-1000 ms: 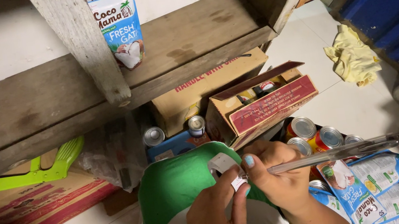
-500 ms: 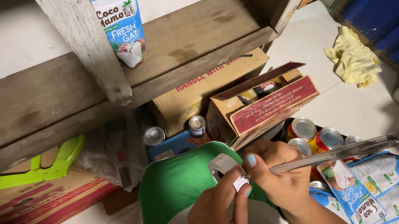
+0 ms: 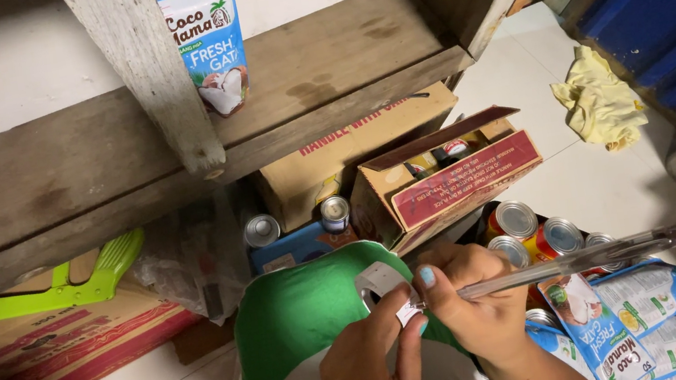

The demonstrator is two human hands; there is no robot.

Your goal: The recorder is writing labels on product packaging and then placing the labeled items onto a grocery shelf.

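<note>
Over green cap, small white tape roll (image 3: 380, 283), left hand (image 3: 376, 374) pinching, right hand (image 3: 465, 305) holding clear pen (image 3: 567, 264)

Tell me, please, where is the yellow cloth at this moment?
In the head view, the yellow cloth lies crumpled on the pale floor at upper right, beside the blue containers and right of the open red cardboard box.

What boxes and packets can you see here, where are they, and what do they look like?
Tall blue-and-white drink carton: upright on the wooden shelf.
Open brown cardboard box with red panel: on the floor under the shelf, cans inside.
Plain brown cardboard box: behind it.
Blue-and-white pouches: lying lower right.
Small white label roll: by the left hand; the right hand holds a clear pen.
</note>
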